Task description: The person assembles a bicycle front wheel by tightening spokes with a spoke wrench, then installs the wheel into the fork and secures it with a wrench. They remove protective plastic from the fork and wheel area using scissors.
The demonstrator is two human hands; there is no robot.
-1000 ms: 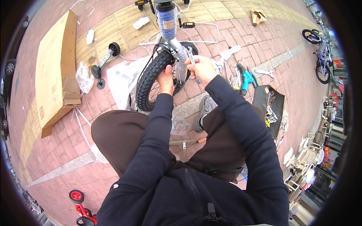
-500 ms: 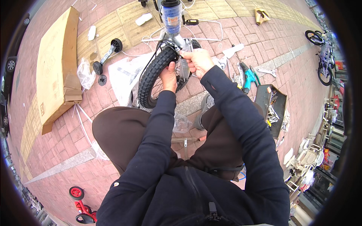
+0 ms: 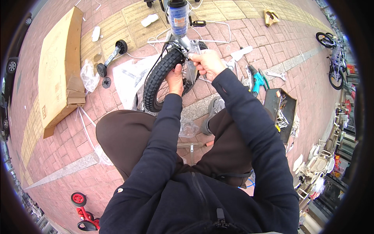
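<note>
A small bicycle stands upside down or tipped before me, its fat black knobby tire close to my knees. My left hand is at the wheel's inner side, thumb up along the tire and the other fingers partly hidden among the spokes. Just right of the wheel's top, my right hand pinches its fingertips together beside the silver metal parts of the frame. What they pinch is too small to make out. Above these parts rises a tube wrapped in clear and blue plastic.
An open toolbox lies by my right knee, with a teal power tool and a wrench beyond it. Left are a large cardboard box, training wheels and plastic wrap. A red ride-on toy stands lower left.
My right hand has shifted slightly right and toward me, its fingertips still pinched. The left hand stays at the wheel.
</note>
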